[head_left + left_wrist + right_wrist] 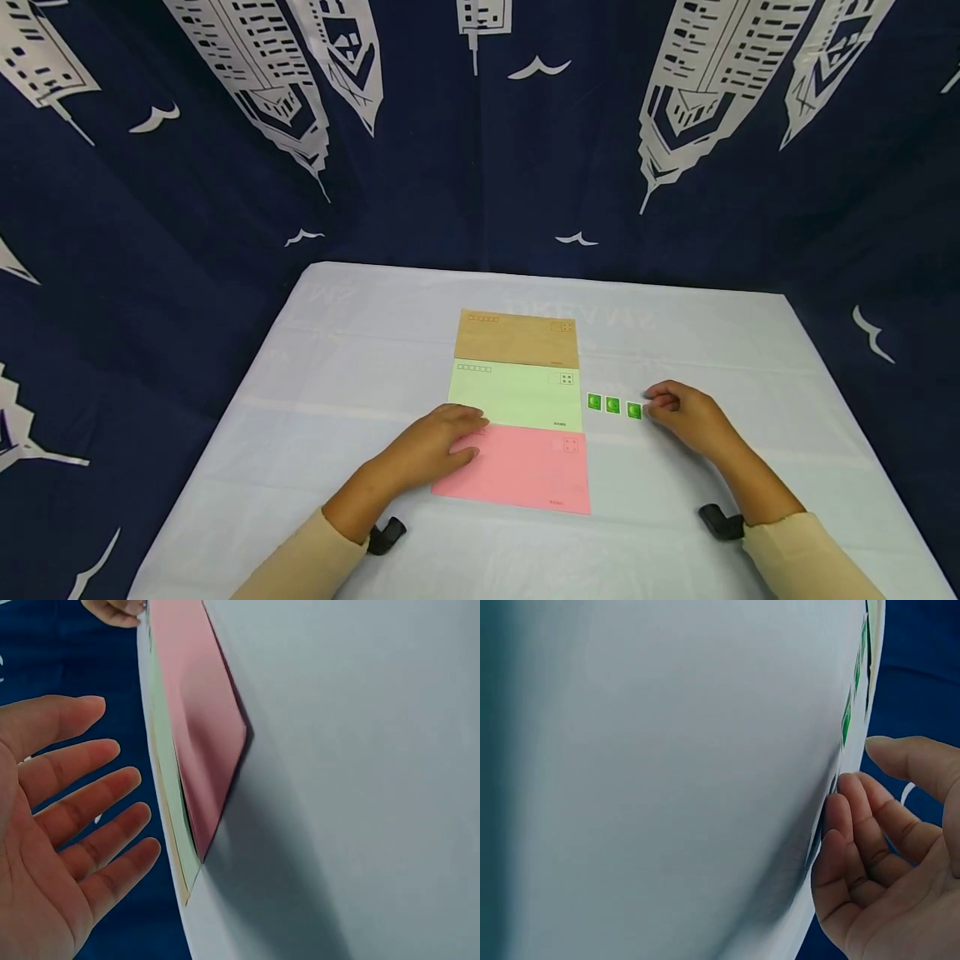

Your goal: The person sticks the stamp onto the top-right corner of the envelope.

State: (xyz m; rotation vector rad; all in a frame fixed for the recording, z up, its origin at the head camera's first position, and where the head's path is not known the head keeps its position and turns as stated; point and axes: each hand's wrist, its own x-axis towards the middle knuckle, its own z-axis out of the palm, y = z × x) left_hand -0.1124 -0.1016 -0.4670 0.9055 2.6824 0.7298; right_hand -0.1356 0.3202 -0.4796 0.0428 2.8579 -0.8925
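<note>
Three envelopes lie in a column on the table: a brown envelope (517, 340) farthest, a light green envelope (517, 393) in the middle, a pink envelope (525, 471) nearest. To the right of the green one, three small green stamps (612, 405) with white borders form a row. My left hand (442, 442) is over the pink envelope's left end, its fingers straight and apart in the left wrist view, holding nothing. Beside the rightmost stamp (634, 411) is my right hand (690, 415), fingers loosely bent, thumb apart from them, nothing between.
A white cloth covers the table (315, 375). Behind it hangs a dark blue curtain (480, 167) printed with white buildings and birds. A black wrist device (722, 523) sits by the right sleeve, and another black device (387, 536) by the left.
</note>
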